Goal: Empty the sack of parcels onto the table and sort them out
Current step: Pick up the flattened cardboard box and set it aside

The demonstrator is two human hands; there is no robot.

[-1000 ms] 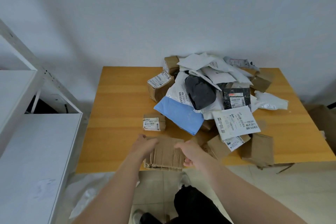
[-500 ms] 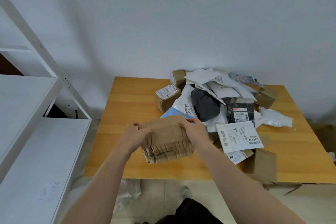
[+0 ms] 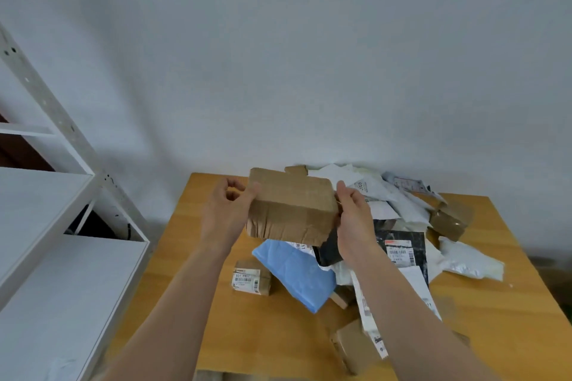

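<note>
- The cardboard parcel [image 3: 291,207], brown and taped, w/ a creased lower edge, is up in the air above the surface [image 3: 192,272]. It is held btw. the two grips, in front of the back part of the pile.
- The left grip [image 3: 224,210] (a bare hand) is at the parcel's left end. The thumb tip presses on the upper left corner and the other fingers are curled. I cannot tell how far they reach behind the box.
- The right grip [image 3: 354,219] (also bare) clasps the parcel's right end. The thumb stands up along the right edge, and the fingers go behind the box, hidden.
- The parcel is a little tilted, w/ the right side lower.
- Below and behind it lies the pile of parcels [image 3: 399,204]. White mailers are at the back, a black bag w/ label [image 3: 402,247] is in the middle, and a blue mailer [image 3: 297,272] is on the near left side.
- A small box w/ barcode label [image 3: 251,277] stands on the surface just beside the blue mailer.
- A white poly bag [image 3: 470,263] lies at the right of the pile, w/ a taped brown box [image 3: 452,219] behind it.
- Another brown box [image 3: 353,346] lies near the front edge, partly under a white label sheet and the right forearm.
- A white metal shelf [image 3: 77,272] stands at the left of the surface.
</note>
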